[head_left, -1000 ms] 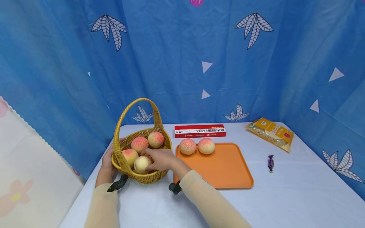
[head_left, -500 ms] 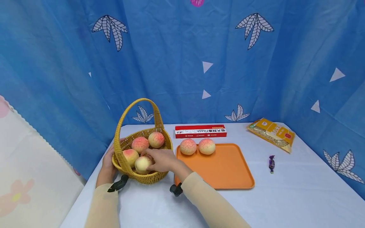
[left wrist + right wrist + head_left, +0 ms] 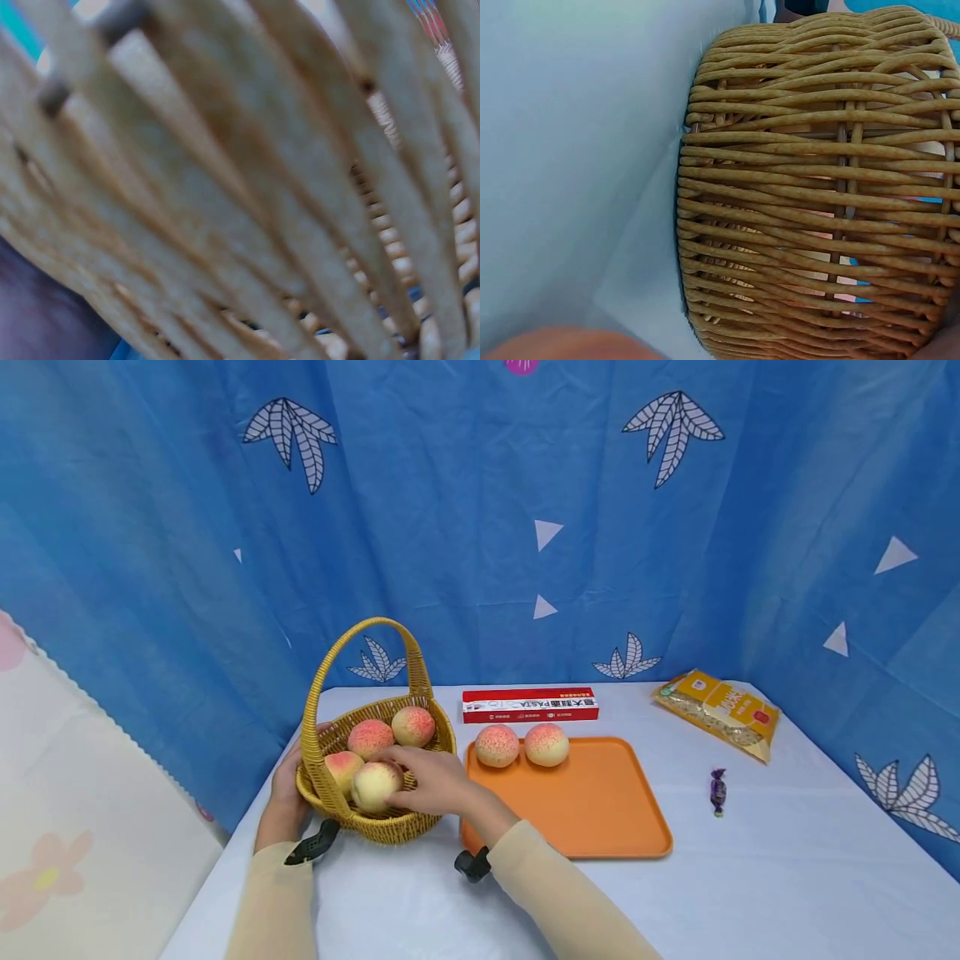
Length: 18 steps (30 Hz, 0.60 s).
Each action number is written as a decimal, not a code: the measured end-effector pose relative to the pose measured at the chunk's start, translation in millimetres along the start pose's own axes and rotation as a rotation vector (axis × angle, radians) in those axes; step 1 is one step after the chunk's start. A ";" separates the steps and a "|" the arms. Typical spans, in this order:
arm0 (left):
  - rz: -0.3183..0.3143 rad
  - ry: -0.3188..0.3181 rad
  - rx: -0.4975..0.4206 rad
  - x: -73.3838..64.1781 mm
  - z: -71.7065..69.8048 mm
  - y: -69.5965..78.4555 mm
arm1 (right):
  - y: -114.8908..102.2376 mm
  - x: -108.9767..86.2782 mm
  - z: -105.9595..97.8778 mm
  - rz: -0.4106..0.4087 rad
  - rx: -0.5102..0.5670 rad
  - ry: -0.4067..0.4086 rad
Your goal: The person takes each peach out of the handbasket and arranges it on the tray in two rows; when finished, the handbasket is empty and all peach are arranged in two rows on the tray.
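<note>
A yellow wicker basket [image 3: 390, 832] with a tall arched handle stands on the left of the table in the head view. Three peaches lie in it, among them a red-topped peach [image 3: 371, 739] and a peach [image 3: 413, 727] at the back. My right hand [image 3: 431, 781] reaches in over the near right rim and pinches a pale peach [image 3: 375, 787] between thumb and fingers. On the basket's left side my left hand [image 3: 287, 781] holds the rim, most of its fingers hidden behind the weave. Only basket weave [image 3: 247, 187] fills the left wrist view; the right wrist view shows the basket wall [image 3: 817, 187].
Right of the basket lies an orange tray [image 3: 577, 810] with two peaches [image 3: 497, 746] at its back edge. A red pasta box [image 3: 530, 704] sits behind it. Further right are a yellow food bag [image 3: 718, 713] and a purple wrapped candy [image 3: 717, 792]. A blue curtain [image 3: 480, 527] hangs behind.
My right hand has raised the pale peach slightly inside the basket, and its wrist has shifted a little to the right. The left hand keeps its place on the basket.
</note>
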<state>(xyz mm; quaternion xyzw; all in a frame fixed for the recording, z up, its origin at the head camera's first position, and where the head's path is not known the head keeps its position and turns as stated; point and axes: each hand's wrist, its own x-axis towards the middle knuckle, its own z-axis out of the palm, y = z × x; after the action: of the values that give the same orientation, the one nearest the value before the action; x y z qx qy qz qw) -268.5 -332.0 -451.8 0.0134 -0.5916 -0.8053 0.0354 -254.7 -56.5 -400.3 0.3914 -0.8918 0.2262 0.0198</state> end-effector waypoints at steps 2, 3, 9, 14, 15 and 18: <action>0.001 -0.003 0.005 -0.4 0.6 0.1 | 1.3 -2.6 -0.7 -0.002 0.071 0.032; 0.002 -0.006 0.002 -0.6 0.7 0.1 | 2.4 -4.1 -0.7 -0.001 0.120 0.046; -0.003 -0.008 -0.008 -1.5 0.3 1.0 | 11.2 -13.7 -2.5 -0.022 0.531 0.107; -0.002 0.003 -0.020 -1.1 -0.9 2.5 | 16.6 -18.9 -7.4 -0.026 0.739 0.140; 0.000 0.002 -0.022 -1.1 -1.4 2.5 | 16.9 -20.1 -9.3 -0.019 0.754 0.147; 0.006 -0.007 -0.017 -1.2 -2.8 1.4 | 18.6 -23.3 -15.2 0.006 0.791 0.166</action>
<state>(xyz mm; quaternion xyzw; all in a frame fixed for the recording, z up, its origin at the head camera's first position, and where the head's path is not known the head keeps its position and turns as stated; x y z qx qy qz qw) -267.1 -335.0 -451.3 0.0082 -0.5849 -0.8102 0.0359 -253.8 -23.1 -398.9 0.3466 -0.7324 0.5829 -0.0612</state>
